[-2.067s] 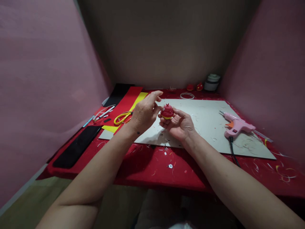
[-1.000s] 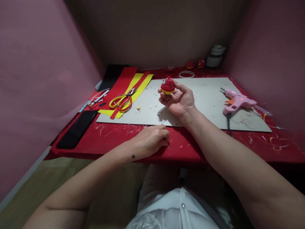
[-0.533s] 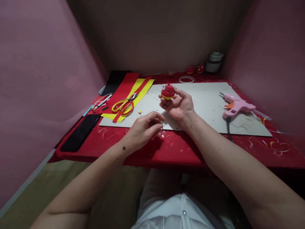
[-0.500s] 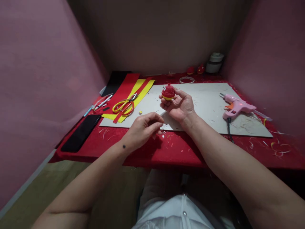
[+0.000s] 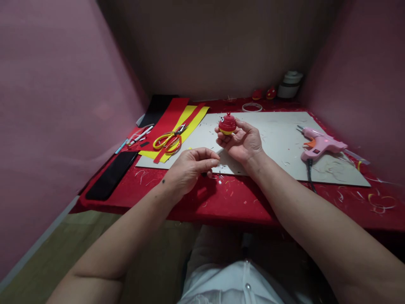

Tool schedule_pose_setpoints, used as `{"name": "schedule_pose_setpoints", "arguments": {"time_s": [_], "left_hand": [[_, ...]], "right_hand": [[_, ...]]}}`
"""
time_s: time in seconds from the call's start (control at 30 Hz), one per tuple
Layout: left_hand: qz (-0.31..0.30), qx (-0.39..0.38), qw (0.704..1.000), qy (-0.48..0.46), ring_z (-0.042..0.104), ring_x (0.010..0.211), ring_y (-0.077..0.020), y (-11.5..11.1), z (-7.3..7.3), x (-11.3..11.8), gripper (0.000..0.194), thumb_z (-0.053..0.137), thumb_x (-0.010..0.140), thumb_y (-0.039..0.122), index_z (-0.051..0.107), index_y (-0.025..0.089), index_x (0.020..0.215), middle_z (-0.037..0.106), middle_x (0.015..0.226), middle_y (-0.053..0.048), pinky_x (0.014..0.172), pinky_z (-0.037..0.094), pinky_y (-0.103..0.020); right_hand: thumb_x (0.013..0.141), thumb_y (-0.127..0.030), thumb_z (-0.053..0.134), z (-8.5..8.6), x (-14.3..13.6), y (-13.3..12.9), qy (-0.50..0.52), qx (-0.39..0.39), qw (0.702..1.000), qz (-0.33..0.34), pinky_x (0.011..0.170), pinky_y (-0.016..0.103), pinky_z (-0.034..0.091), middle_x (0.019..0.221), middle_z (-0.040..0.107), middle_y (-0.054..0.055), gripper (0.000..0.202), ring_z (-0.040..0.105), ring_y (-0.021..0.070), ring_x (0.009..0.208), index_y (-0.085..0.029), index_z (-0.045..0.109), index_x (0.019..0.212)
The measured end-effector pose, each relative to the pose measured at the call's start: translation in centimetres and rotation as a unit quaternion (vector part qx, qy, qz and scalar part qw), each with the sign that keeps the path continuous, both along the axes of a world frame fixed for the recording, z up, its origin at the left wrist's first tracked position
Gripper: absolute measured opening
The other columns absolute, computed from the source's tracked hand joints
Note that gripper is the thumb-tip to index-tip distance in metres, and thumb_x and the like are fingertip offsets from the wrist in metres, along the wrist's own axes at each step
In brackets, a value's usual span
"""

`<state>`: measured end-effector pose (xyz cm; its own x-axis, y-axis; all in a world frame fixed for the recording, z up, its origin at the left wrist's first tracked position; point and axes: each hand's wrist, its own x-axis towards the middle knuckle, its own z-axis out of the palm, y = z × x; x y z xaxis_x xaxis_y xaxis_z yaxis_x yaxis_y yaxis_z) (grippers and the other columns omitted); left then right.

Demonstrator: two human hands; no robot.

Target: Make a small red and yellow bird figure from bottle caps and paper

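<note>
My right hand (image 5: 246, 141) holds up a small round bird figure (image 5: 228, 124), red and ridged on top with a yellow underside, a white eye and a small red tuft. Its fingers cup the figure from below and behind, over the white board (image 5: 278, 139). Lower and to the left, my left hand (image 5: 194, 169) hovers at the board's front edge, thumb and fingertips pinched together. Whatever it may hold is too small or hidden to name. Scissors (image 5: 167, 141) with yellow and orange handles lie beyond it on the yellow and red strips (image 5: 190, 122).
At right a pink glue gun (image 5: 322, 143) lies on the board, its black cord (image 5: 310, 173) running off the front. A black phone (image 5: 112, 175) lies at left. Farther back are a tape ring (image 5: 252, 107), two red figures (image 5: 271, 93) and a white jar (image 5: 289, 85). Scraps litter the red cloth (image 5: 190, 207).
The view has shifted slightly, so most things sit a little further right. My left thumb and fingertips have extended slightly in their pinch. The bird figure stays in my right hand.
</note>
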<state>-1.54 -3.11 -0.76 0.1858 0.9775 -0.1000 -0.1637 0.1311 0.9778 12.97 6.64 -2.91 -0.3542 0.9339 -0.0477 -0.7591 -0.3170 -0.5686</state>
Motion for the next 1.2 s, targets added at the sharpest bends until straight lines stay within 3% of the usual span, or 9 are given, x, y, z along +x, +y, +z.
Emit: {"name": "schedule_pose_setpoints", "arguments": {"time_s": [0.1,0.23,0.43,0.67,0.9,1.2], "left_hand": [[-0.015,-0.022,1.0,-0.006,0.056,0.05,-0.0064,0.1,0.0,0.0,0.015,0.074,0.072,0.017,0.061,0.011,0.078,0.064,0.065,-0.001,0.042,0.042,-0.015],[-0.016,-0.021,0.999,0.026,0.058,0.053,-0.0092,-0.2,0.0,0.2,0.014,0.071,0.075,0.019,0.061,0.012,0.083,0.064,0.066,-0.001,0.042,0.043,-0.017],[0.012,0.075,0.985,0.153,0.056,0.054,-0.0064,-0.6,-0.2,0.5,0.01,0.062,0.08,0.014,0.064,0.01,0.089,0.063,0.068,0.0,0.053,0.046,-0.019],[0.049,0.219,0.935,0.273,0.059,0.065,-0.0088,-0.8,-1.2,0.5,0.016,0.056,0.085,0.013,0.067,0.012,0.096,0.066,0.076,-0.002,0.063,0.048,-0.021],[0.058,0.26,0.913,0.307,0.061,0.071,-0.0108,-0.7,-1.1,0.4,0.018,0.054,0.083,0.01,0.07,0.014,0.092,0.067,0.084,-0.004,0.067,0.048,-0.024],[0.083,0.231,0.932,0.266,0.059,0.07,-0.0125,-0.8,-0.9,0.9,0.007,0.066,0.08,0.019,0.072,0.018,0.083,0.067,0.082,-0.004,0.063,0.046,-0.023]], "right_hand": [[0.073,-0.03,0.058,0.1,0.0,-0.1,-0.006,-0.001,1.0,-0.002,0.067,0.034,0.05,0.074,0.07,0.01,0.022,0.06,0.0178,0.064,-0.016,0.064,0.088],[0.072,-0.031,0.058,0.1,0.0,-0.1,-0.016,-0.002,1.0,-0.003,0.068,0.035,0.05,0.074,0.069,0.009,0.022,0.059,0.0176,0.064,-0.016,0.064,0.087],[0.071,-0.03,0.059,-0.1,-0.1,0.0,-0.009,0.004,1.0,-0.01,0.068,0.035,0.05,0.074,0.069,0.007,0.023,0.061,0.019,0.069,-0.017,0.063,0.089],[0.07,-0.032,0.059,0.0,0.0,0.0,-0.027,-0.002,1.0,0.0,0.068,0.034,0.05,0.075,0.07,0.009,0.025,0.06,0.0176,0.064,-0.016,0.062,0.087],[0.069,-0.032,0.06,0.0,-0.1,-0.1,-0.026,-0.003,1.0,0.002,0.07,0.034,0.05,0.075,0.07,0.01,0.025,0.06,0.0174,0.064,-0.015,0.063,0.088],[0.071,-0.031,0.06,-0.1,0.0,-0.1,-0.02,-0.002,1.0,0.007,0.069,0.034,0.051,0.075,0.07,0.01,0.024,0.06,0.0177,0.066,-0.015,0.063,0.089]]}}
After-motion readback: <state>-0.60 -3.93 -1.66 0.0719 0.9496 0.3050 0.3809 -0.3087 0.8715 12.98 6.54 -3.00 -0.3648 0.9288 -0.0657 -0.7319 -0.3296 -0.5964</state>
